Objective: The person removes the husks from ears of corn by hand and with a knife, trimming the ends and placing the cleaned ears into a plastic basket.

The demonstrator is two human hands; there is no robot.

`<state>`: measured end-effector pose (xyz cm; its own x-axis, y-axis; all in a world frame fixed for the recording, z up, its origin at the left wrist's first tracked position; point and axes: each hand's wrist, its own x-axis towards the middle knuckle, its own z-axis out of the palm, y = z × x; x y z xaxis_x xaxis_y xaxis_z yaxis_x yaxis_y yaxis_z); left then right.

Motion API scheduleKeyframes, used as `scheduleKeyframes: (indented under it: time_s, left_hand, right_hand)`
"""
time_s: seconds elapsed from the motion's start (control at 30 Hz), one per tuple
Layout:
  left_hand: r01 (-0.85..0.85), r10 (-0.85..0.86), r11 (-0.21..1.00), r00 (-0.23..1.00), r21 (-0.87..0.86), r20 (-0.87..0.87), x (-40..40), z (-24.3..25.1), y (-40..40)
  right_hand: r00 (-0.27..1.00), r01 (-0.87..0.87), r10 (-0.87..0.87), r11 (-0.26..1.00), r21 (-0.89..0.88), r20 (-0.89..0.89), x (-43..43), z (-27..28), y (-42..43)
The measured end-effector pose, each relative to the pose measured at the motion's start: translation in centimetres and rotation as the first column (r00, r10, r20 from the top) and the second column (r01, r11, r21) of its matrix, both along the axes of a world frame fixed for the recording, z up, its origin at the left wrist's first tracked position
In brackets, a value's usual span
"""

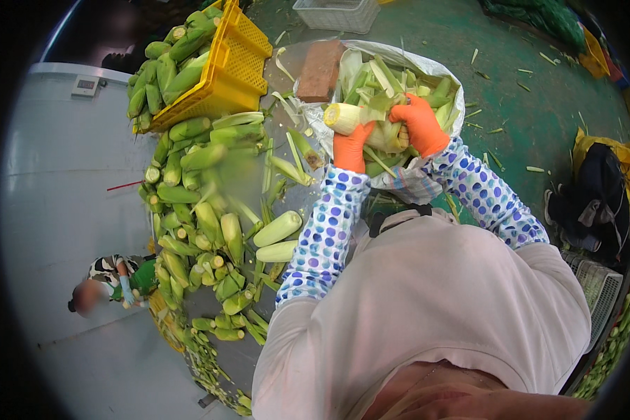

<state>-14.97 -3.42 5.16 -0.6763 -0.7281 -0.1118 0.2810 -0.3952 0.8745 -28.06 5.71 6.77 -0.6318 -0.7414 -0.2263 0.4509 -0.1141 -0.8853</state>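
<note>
Both my hands wear orange gloves and work on one ear of corn [342, 117], its cut stalk end pointing left. My left hand [350, 148] grips the ear from below, near its middle. On the right, my right hand [419, 125] clasps loosened husk leaves [379, 107] at the ear's other end; a small dark item shows at its fingertips, too little to name. Beneath the ear a white woven sack [455, 84] stands open, full of stripped green husks [387, 73]. Two pale, mostly husked ears [278, 229] lie beside my left sleeve.
A brick [320, 70] lies against the sack's left rim. Unhusked corn [181, 194] is heaped left, below a tilted yellow crate [231, 73] of corn. A white basket [339, 14] stands at the back. Another person [121, 281] works at far left. Dark bags [590, 194] lie right.
</note>
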Motion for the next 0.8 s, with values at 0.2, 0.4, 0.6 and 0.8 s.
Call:
scheduleKeyframes:
  time_s: [0.2,0.4,0.6,0.8]
  left_hand:
    - [-0.216,0.375,0.772,0.914,0.597,-0.154,4.9,-3.0,-9.0]
    - [-0.284,0.412,0.798,0.9,0.531,-0.138,11.6,-1.0,-11.7]
    - [-0.418,0.545,0.685,0.837,0.596,-0.04,16.8,-1.5,-8.9]
    - [-0.677,0.761,0.526,0.645,0.515,0.071,30.5,-1.4,-3.5]
  right_hand:
    - [0.964,0.245,-0.237,0.968,-0.059,0.12,-7.3,-2.3,2.5]
    - [0.959,0.132,-0.131,0.991,0.014,0.251,-12.7,-1.2,3.0]
    - [0.137,0.183,0.156,0.966,0.18,-0.978,-8.4,-7.6,-3.5]
    - [0.062,0.027,0.698,0.713,0.7,-0.713,-8.9,-21.4,-1.4]
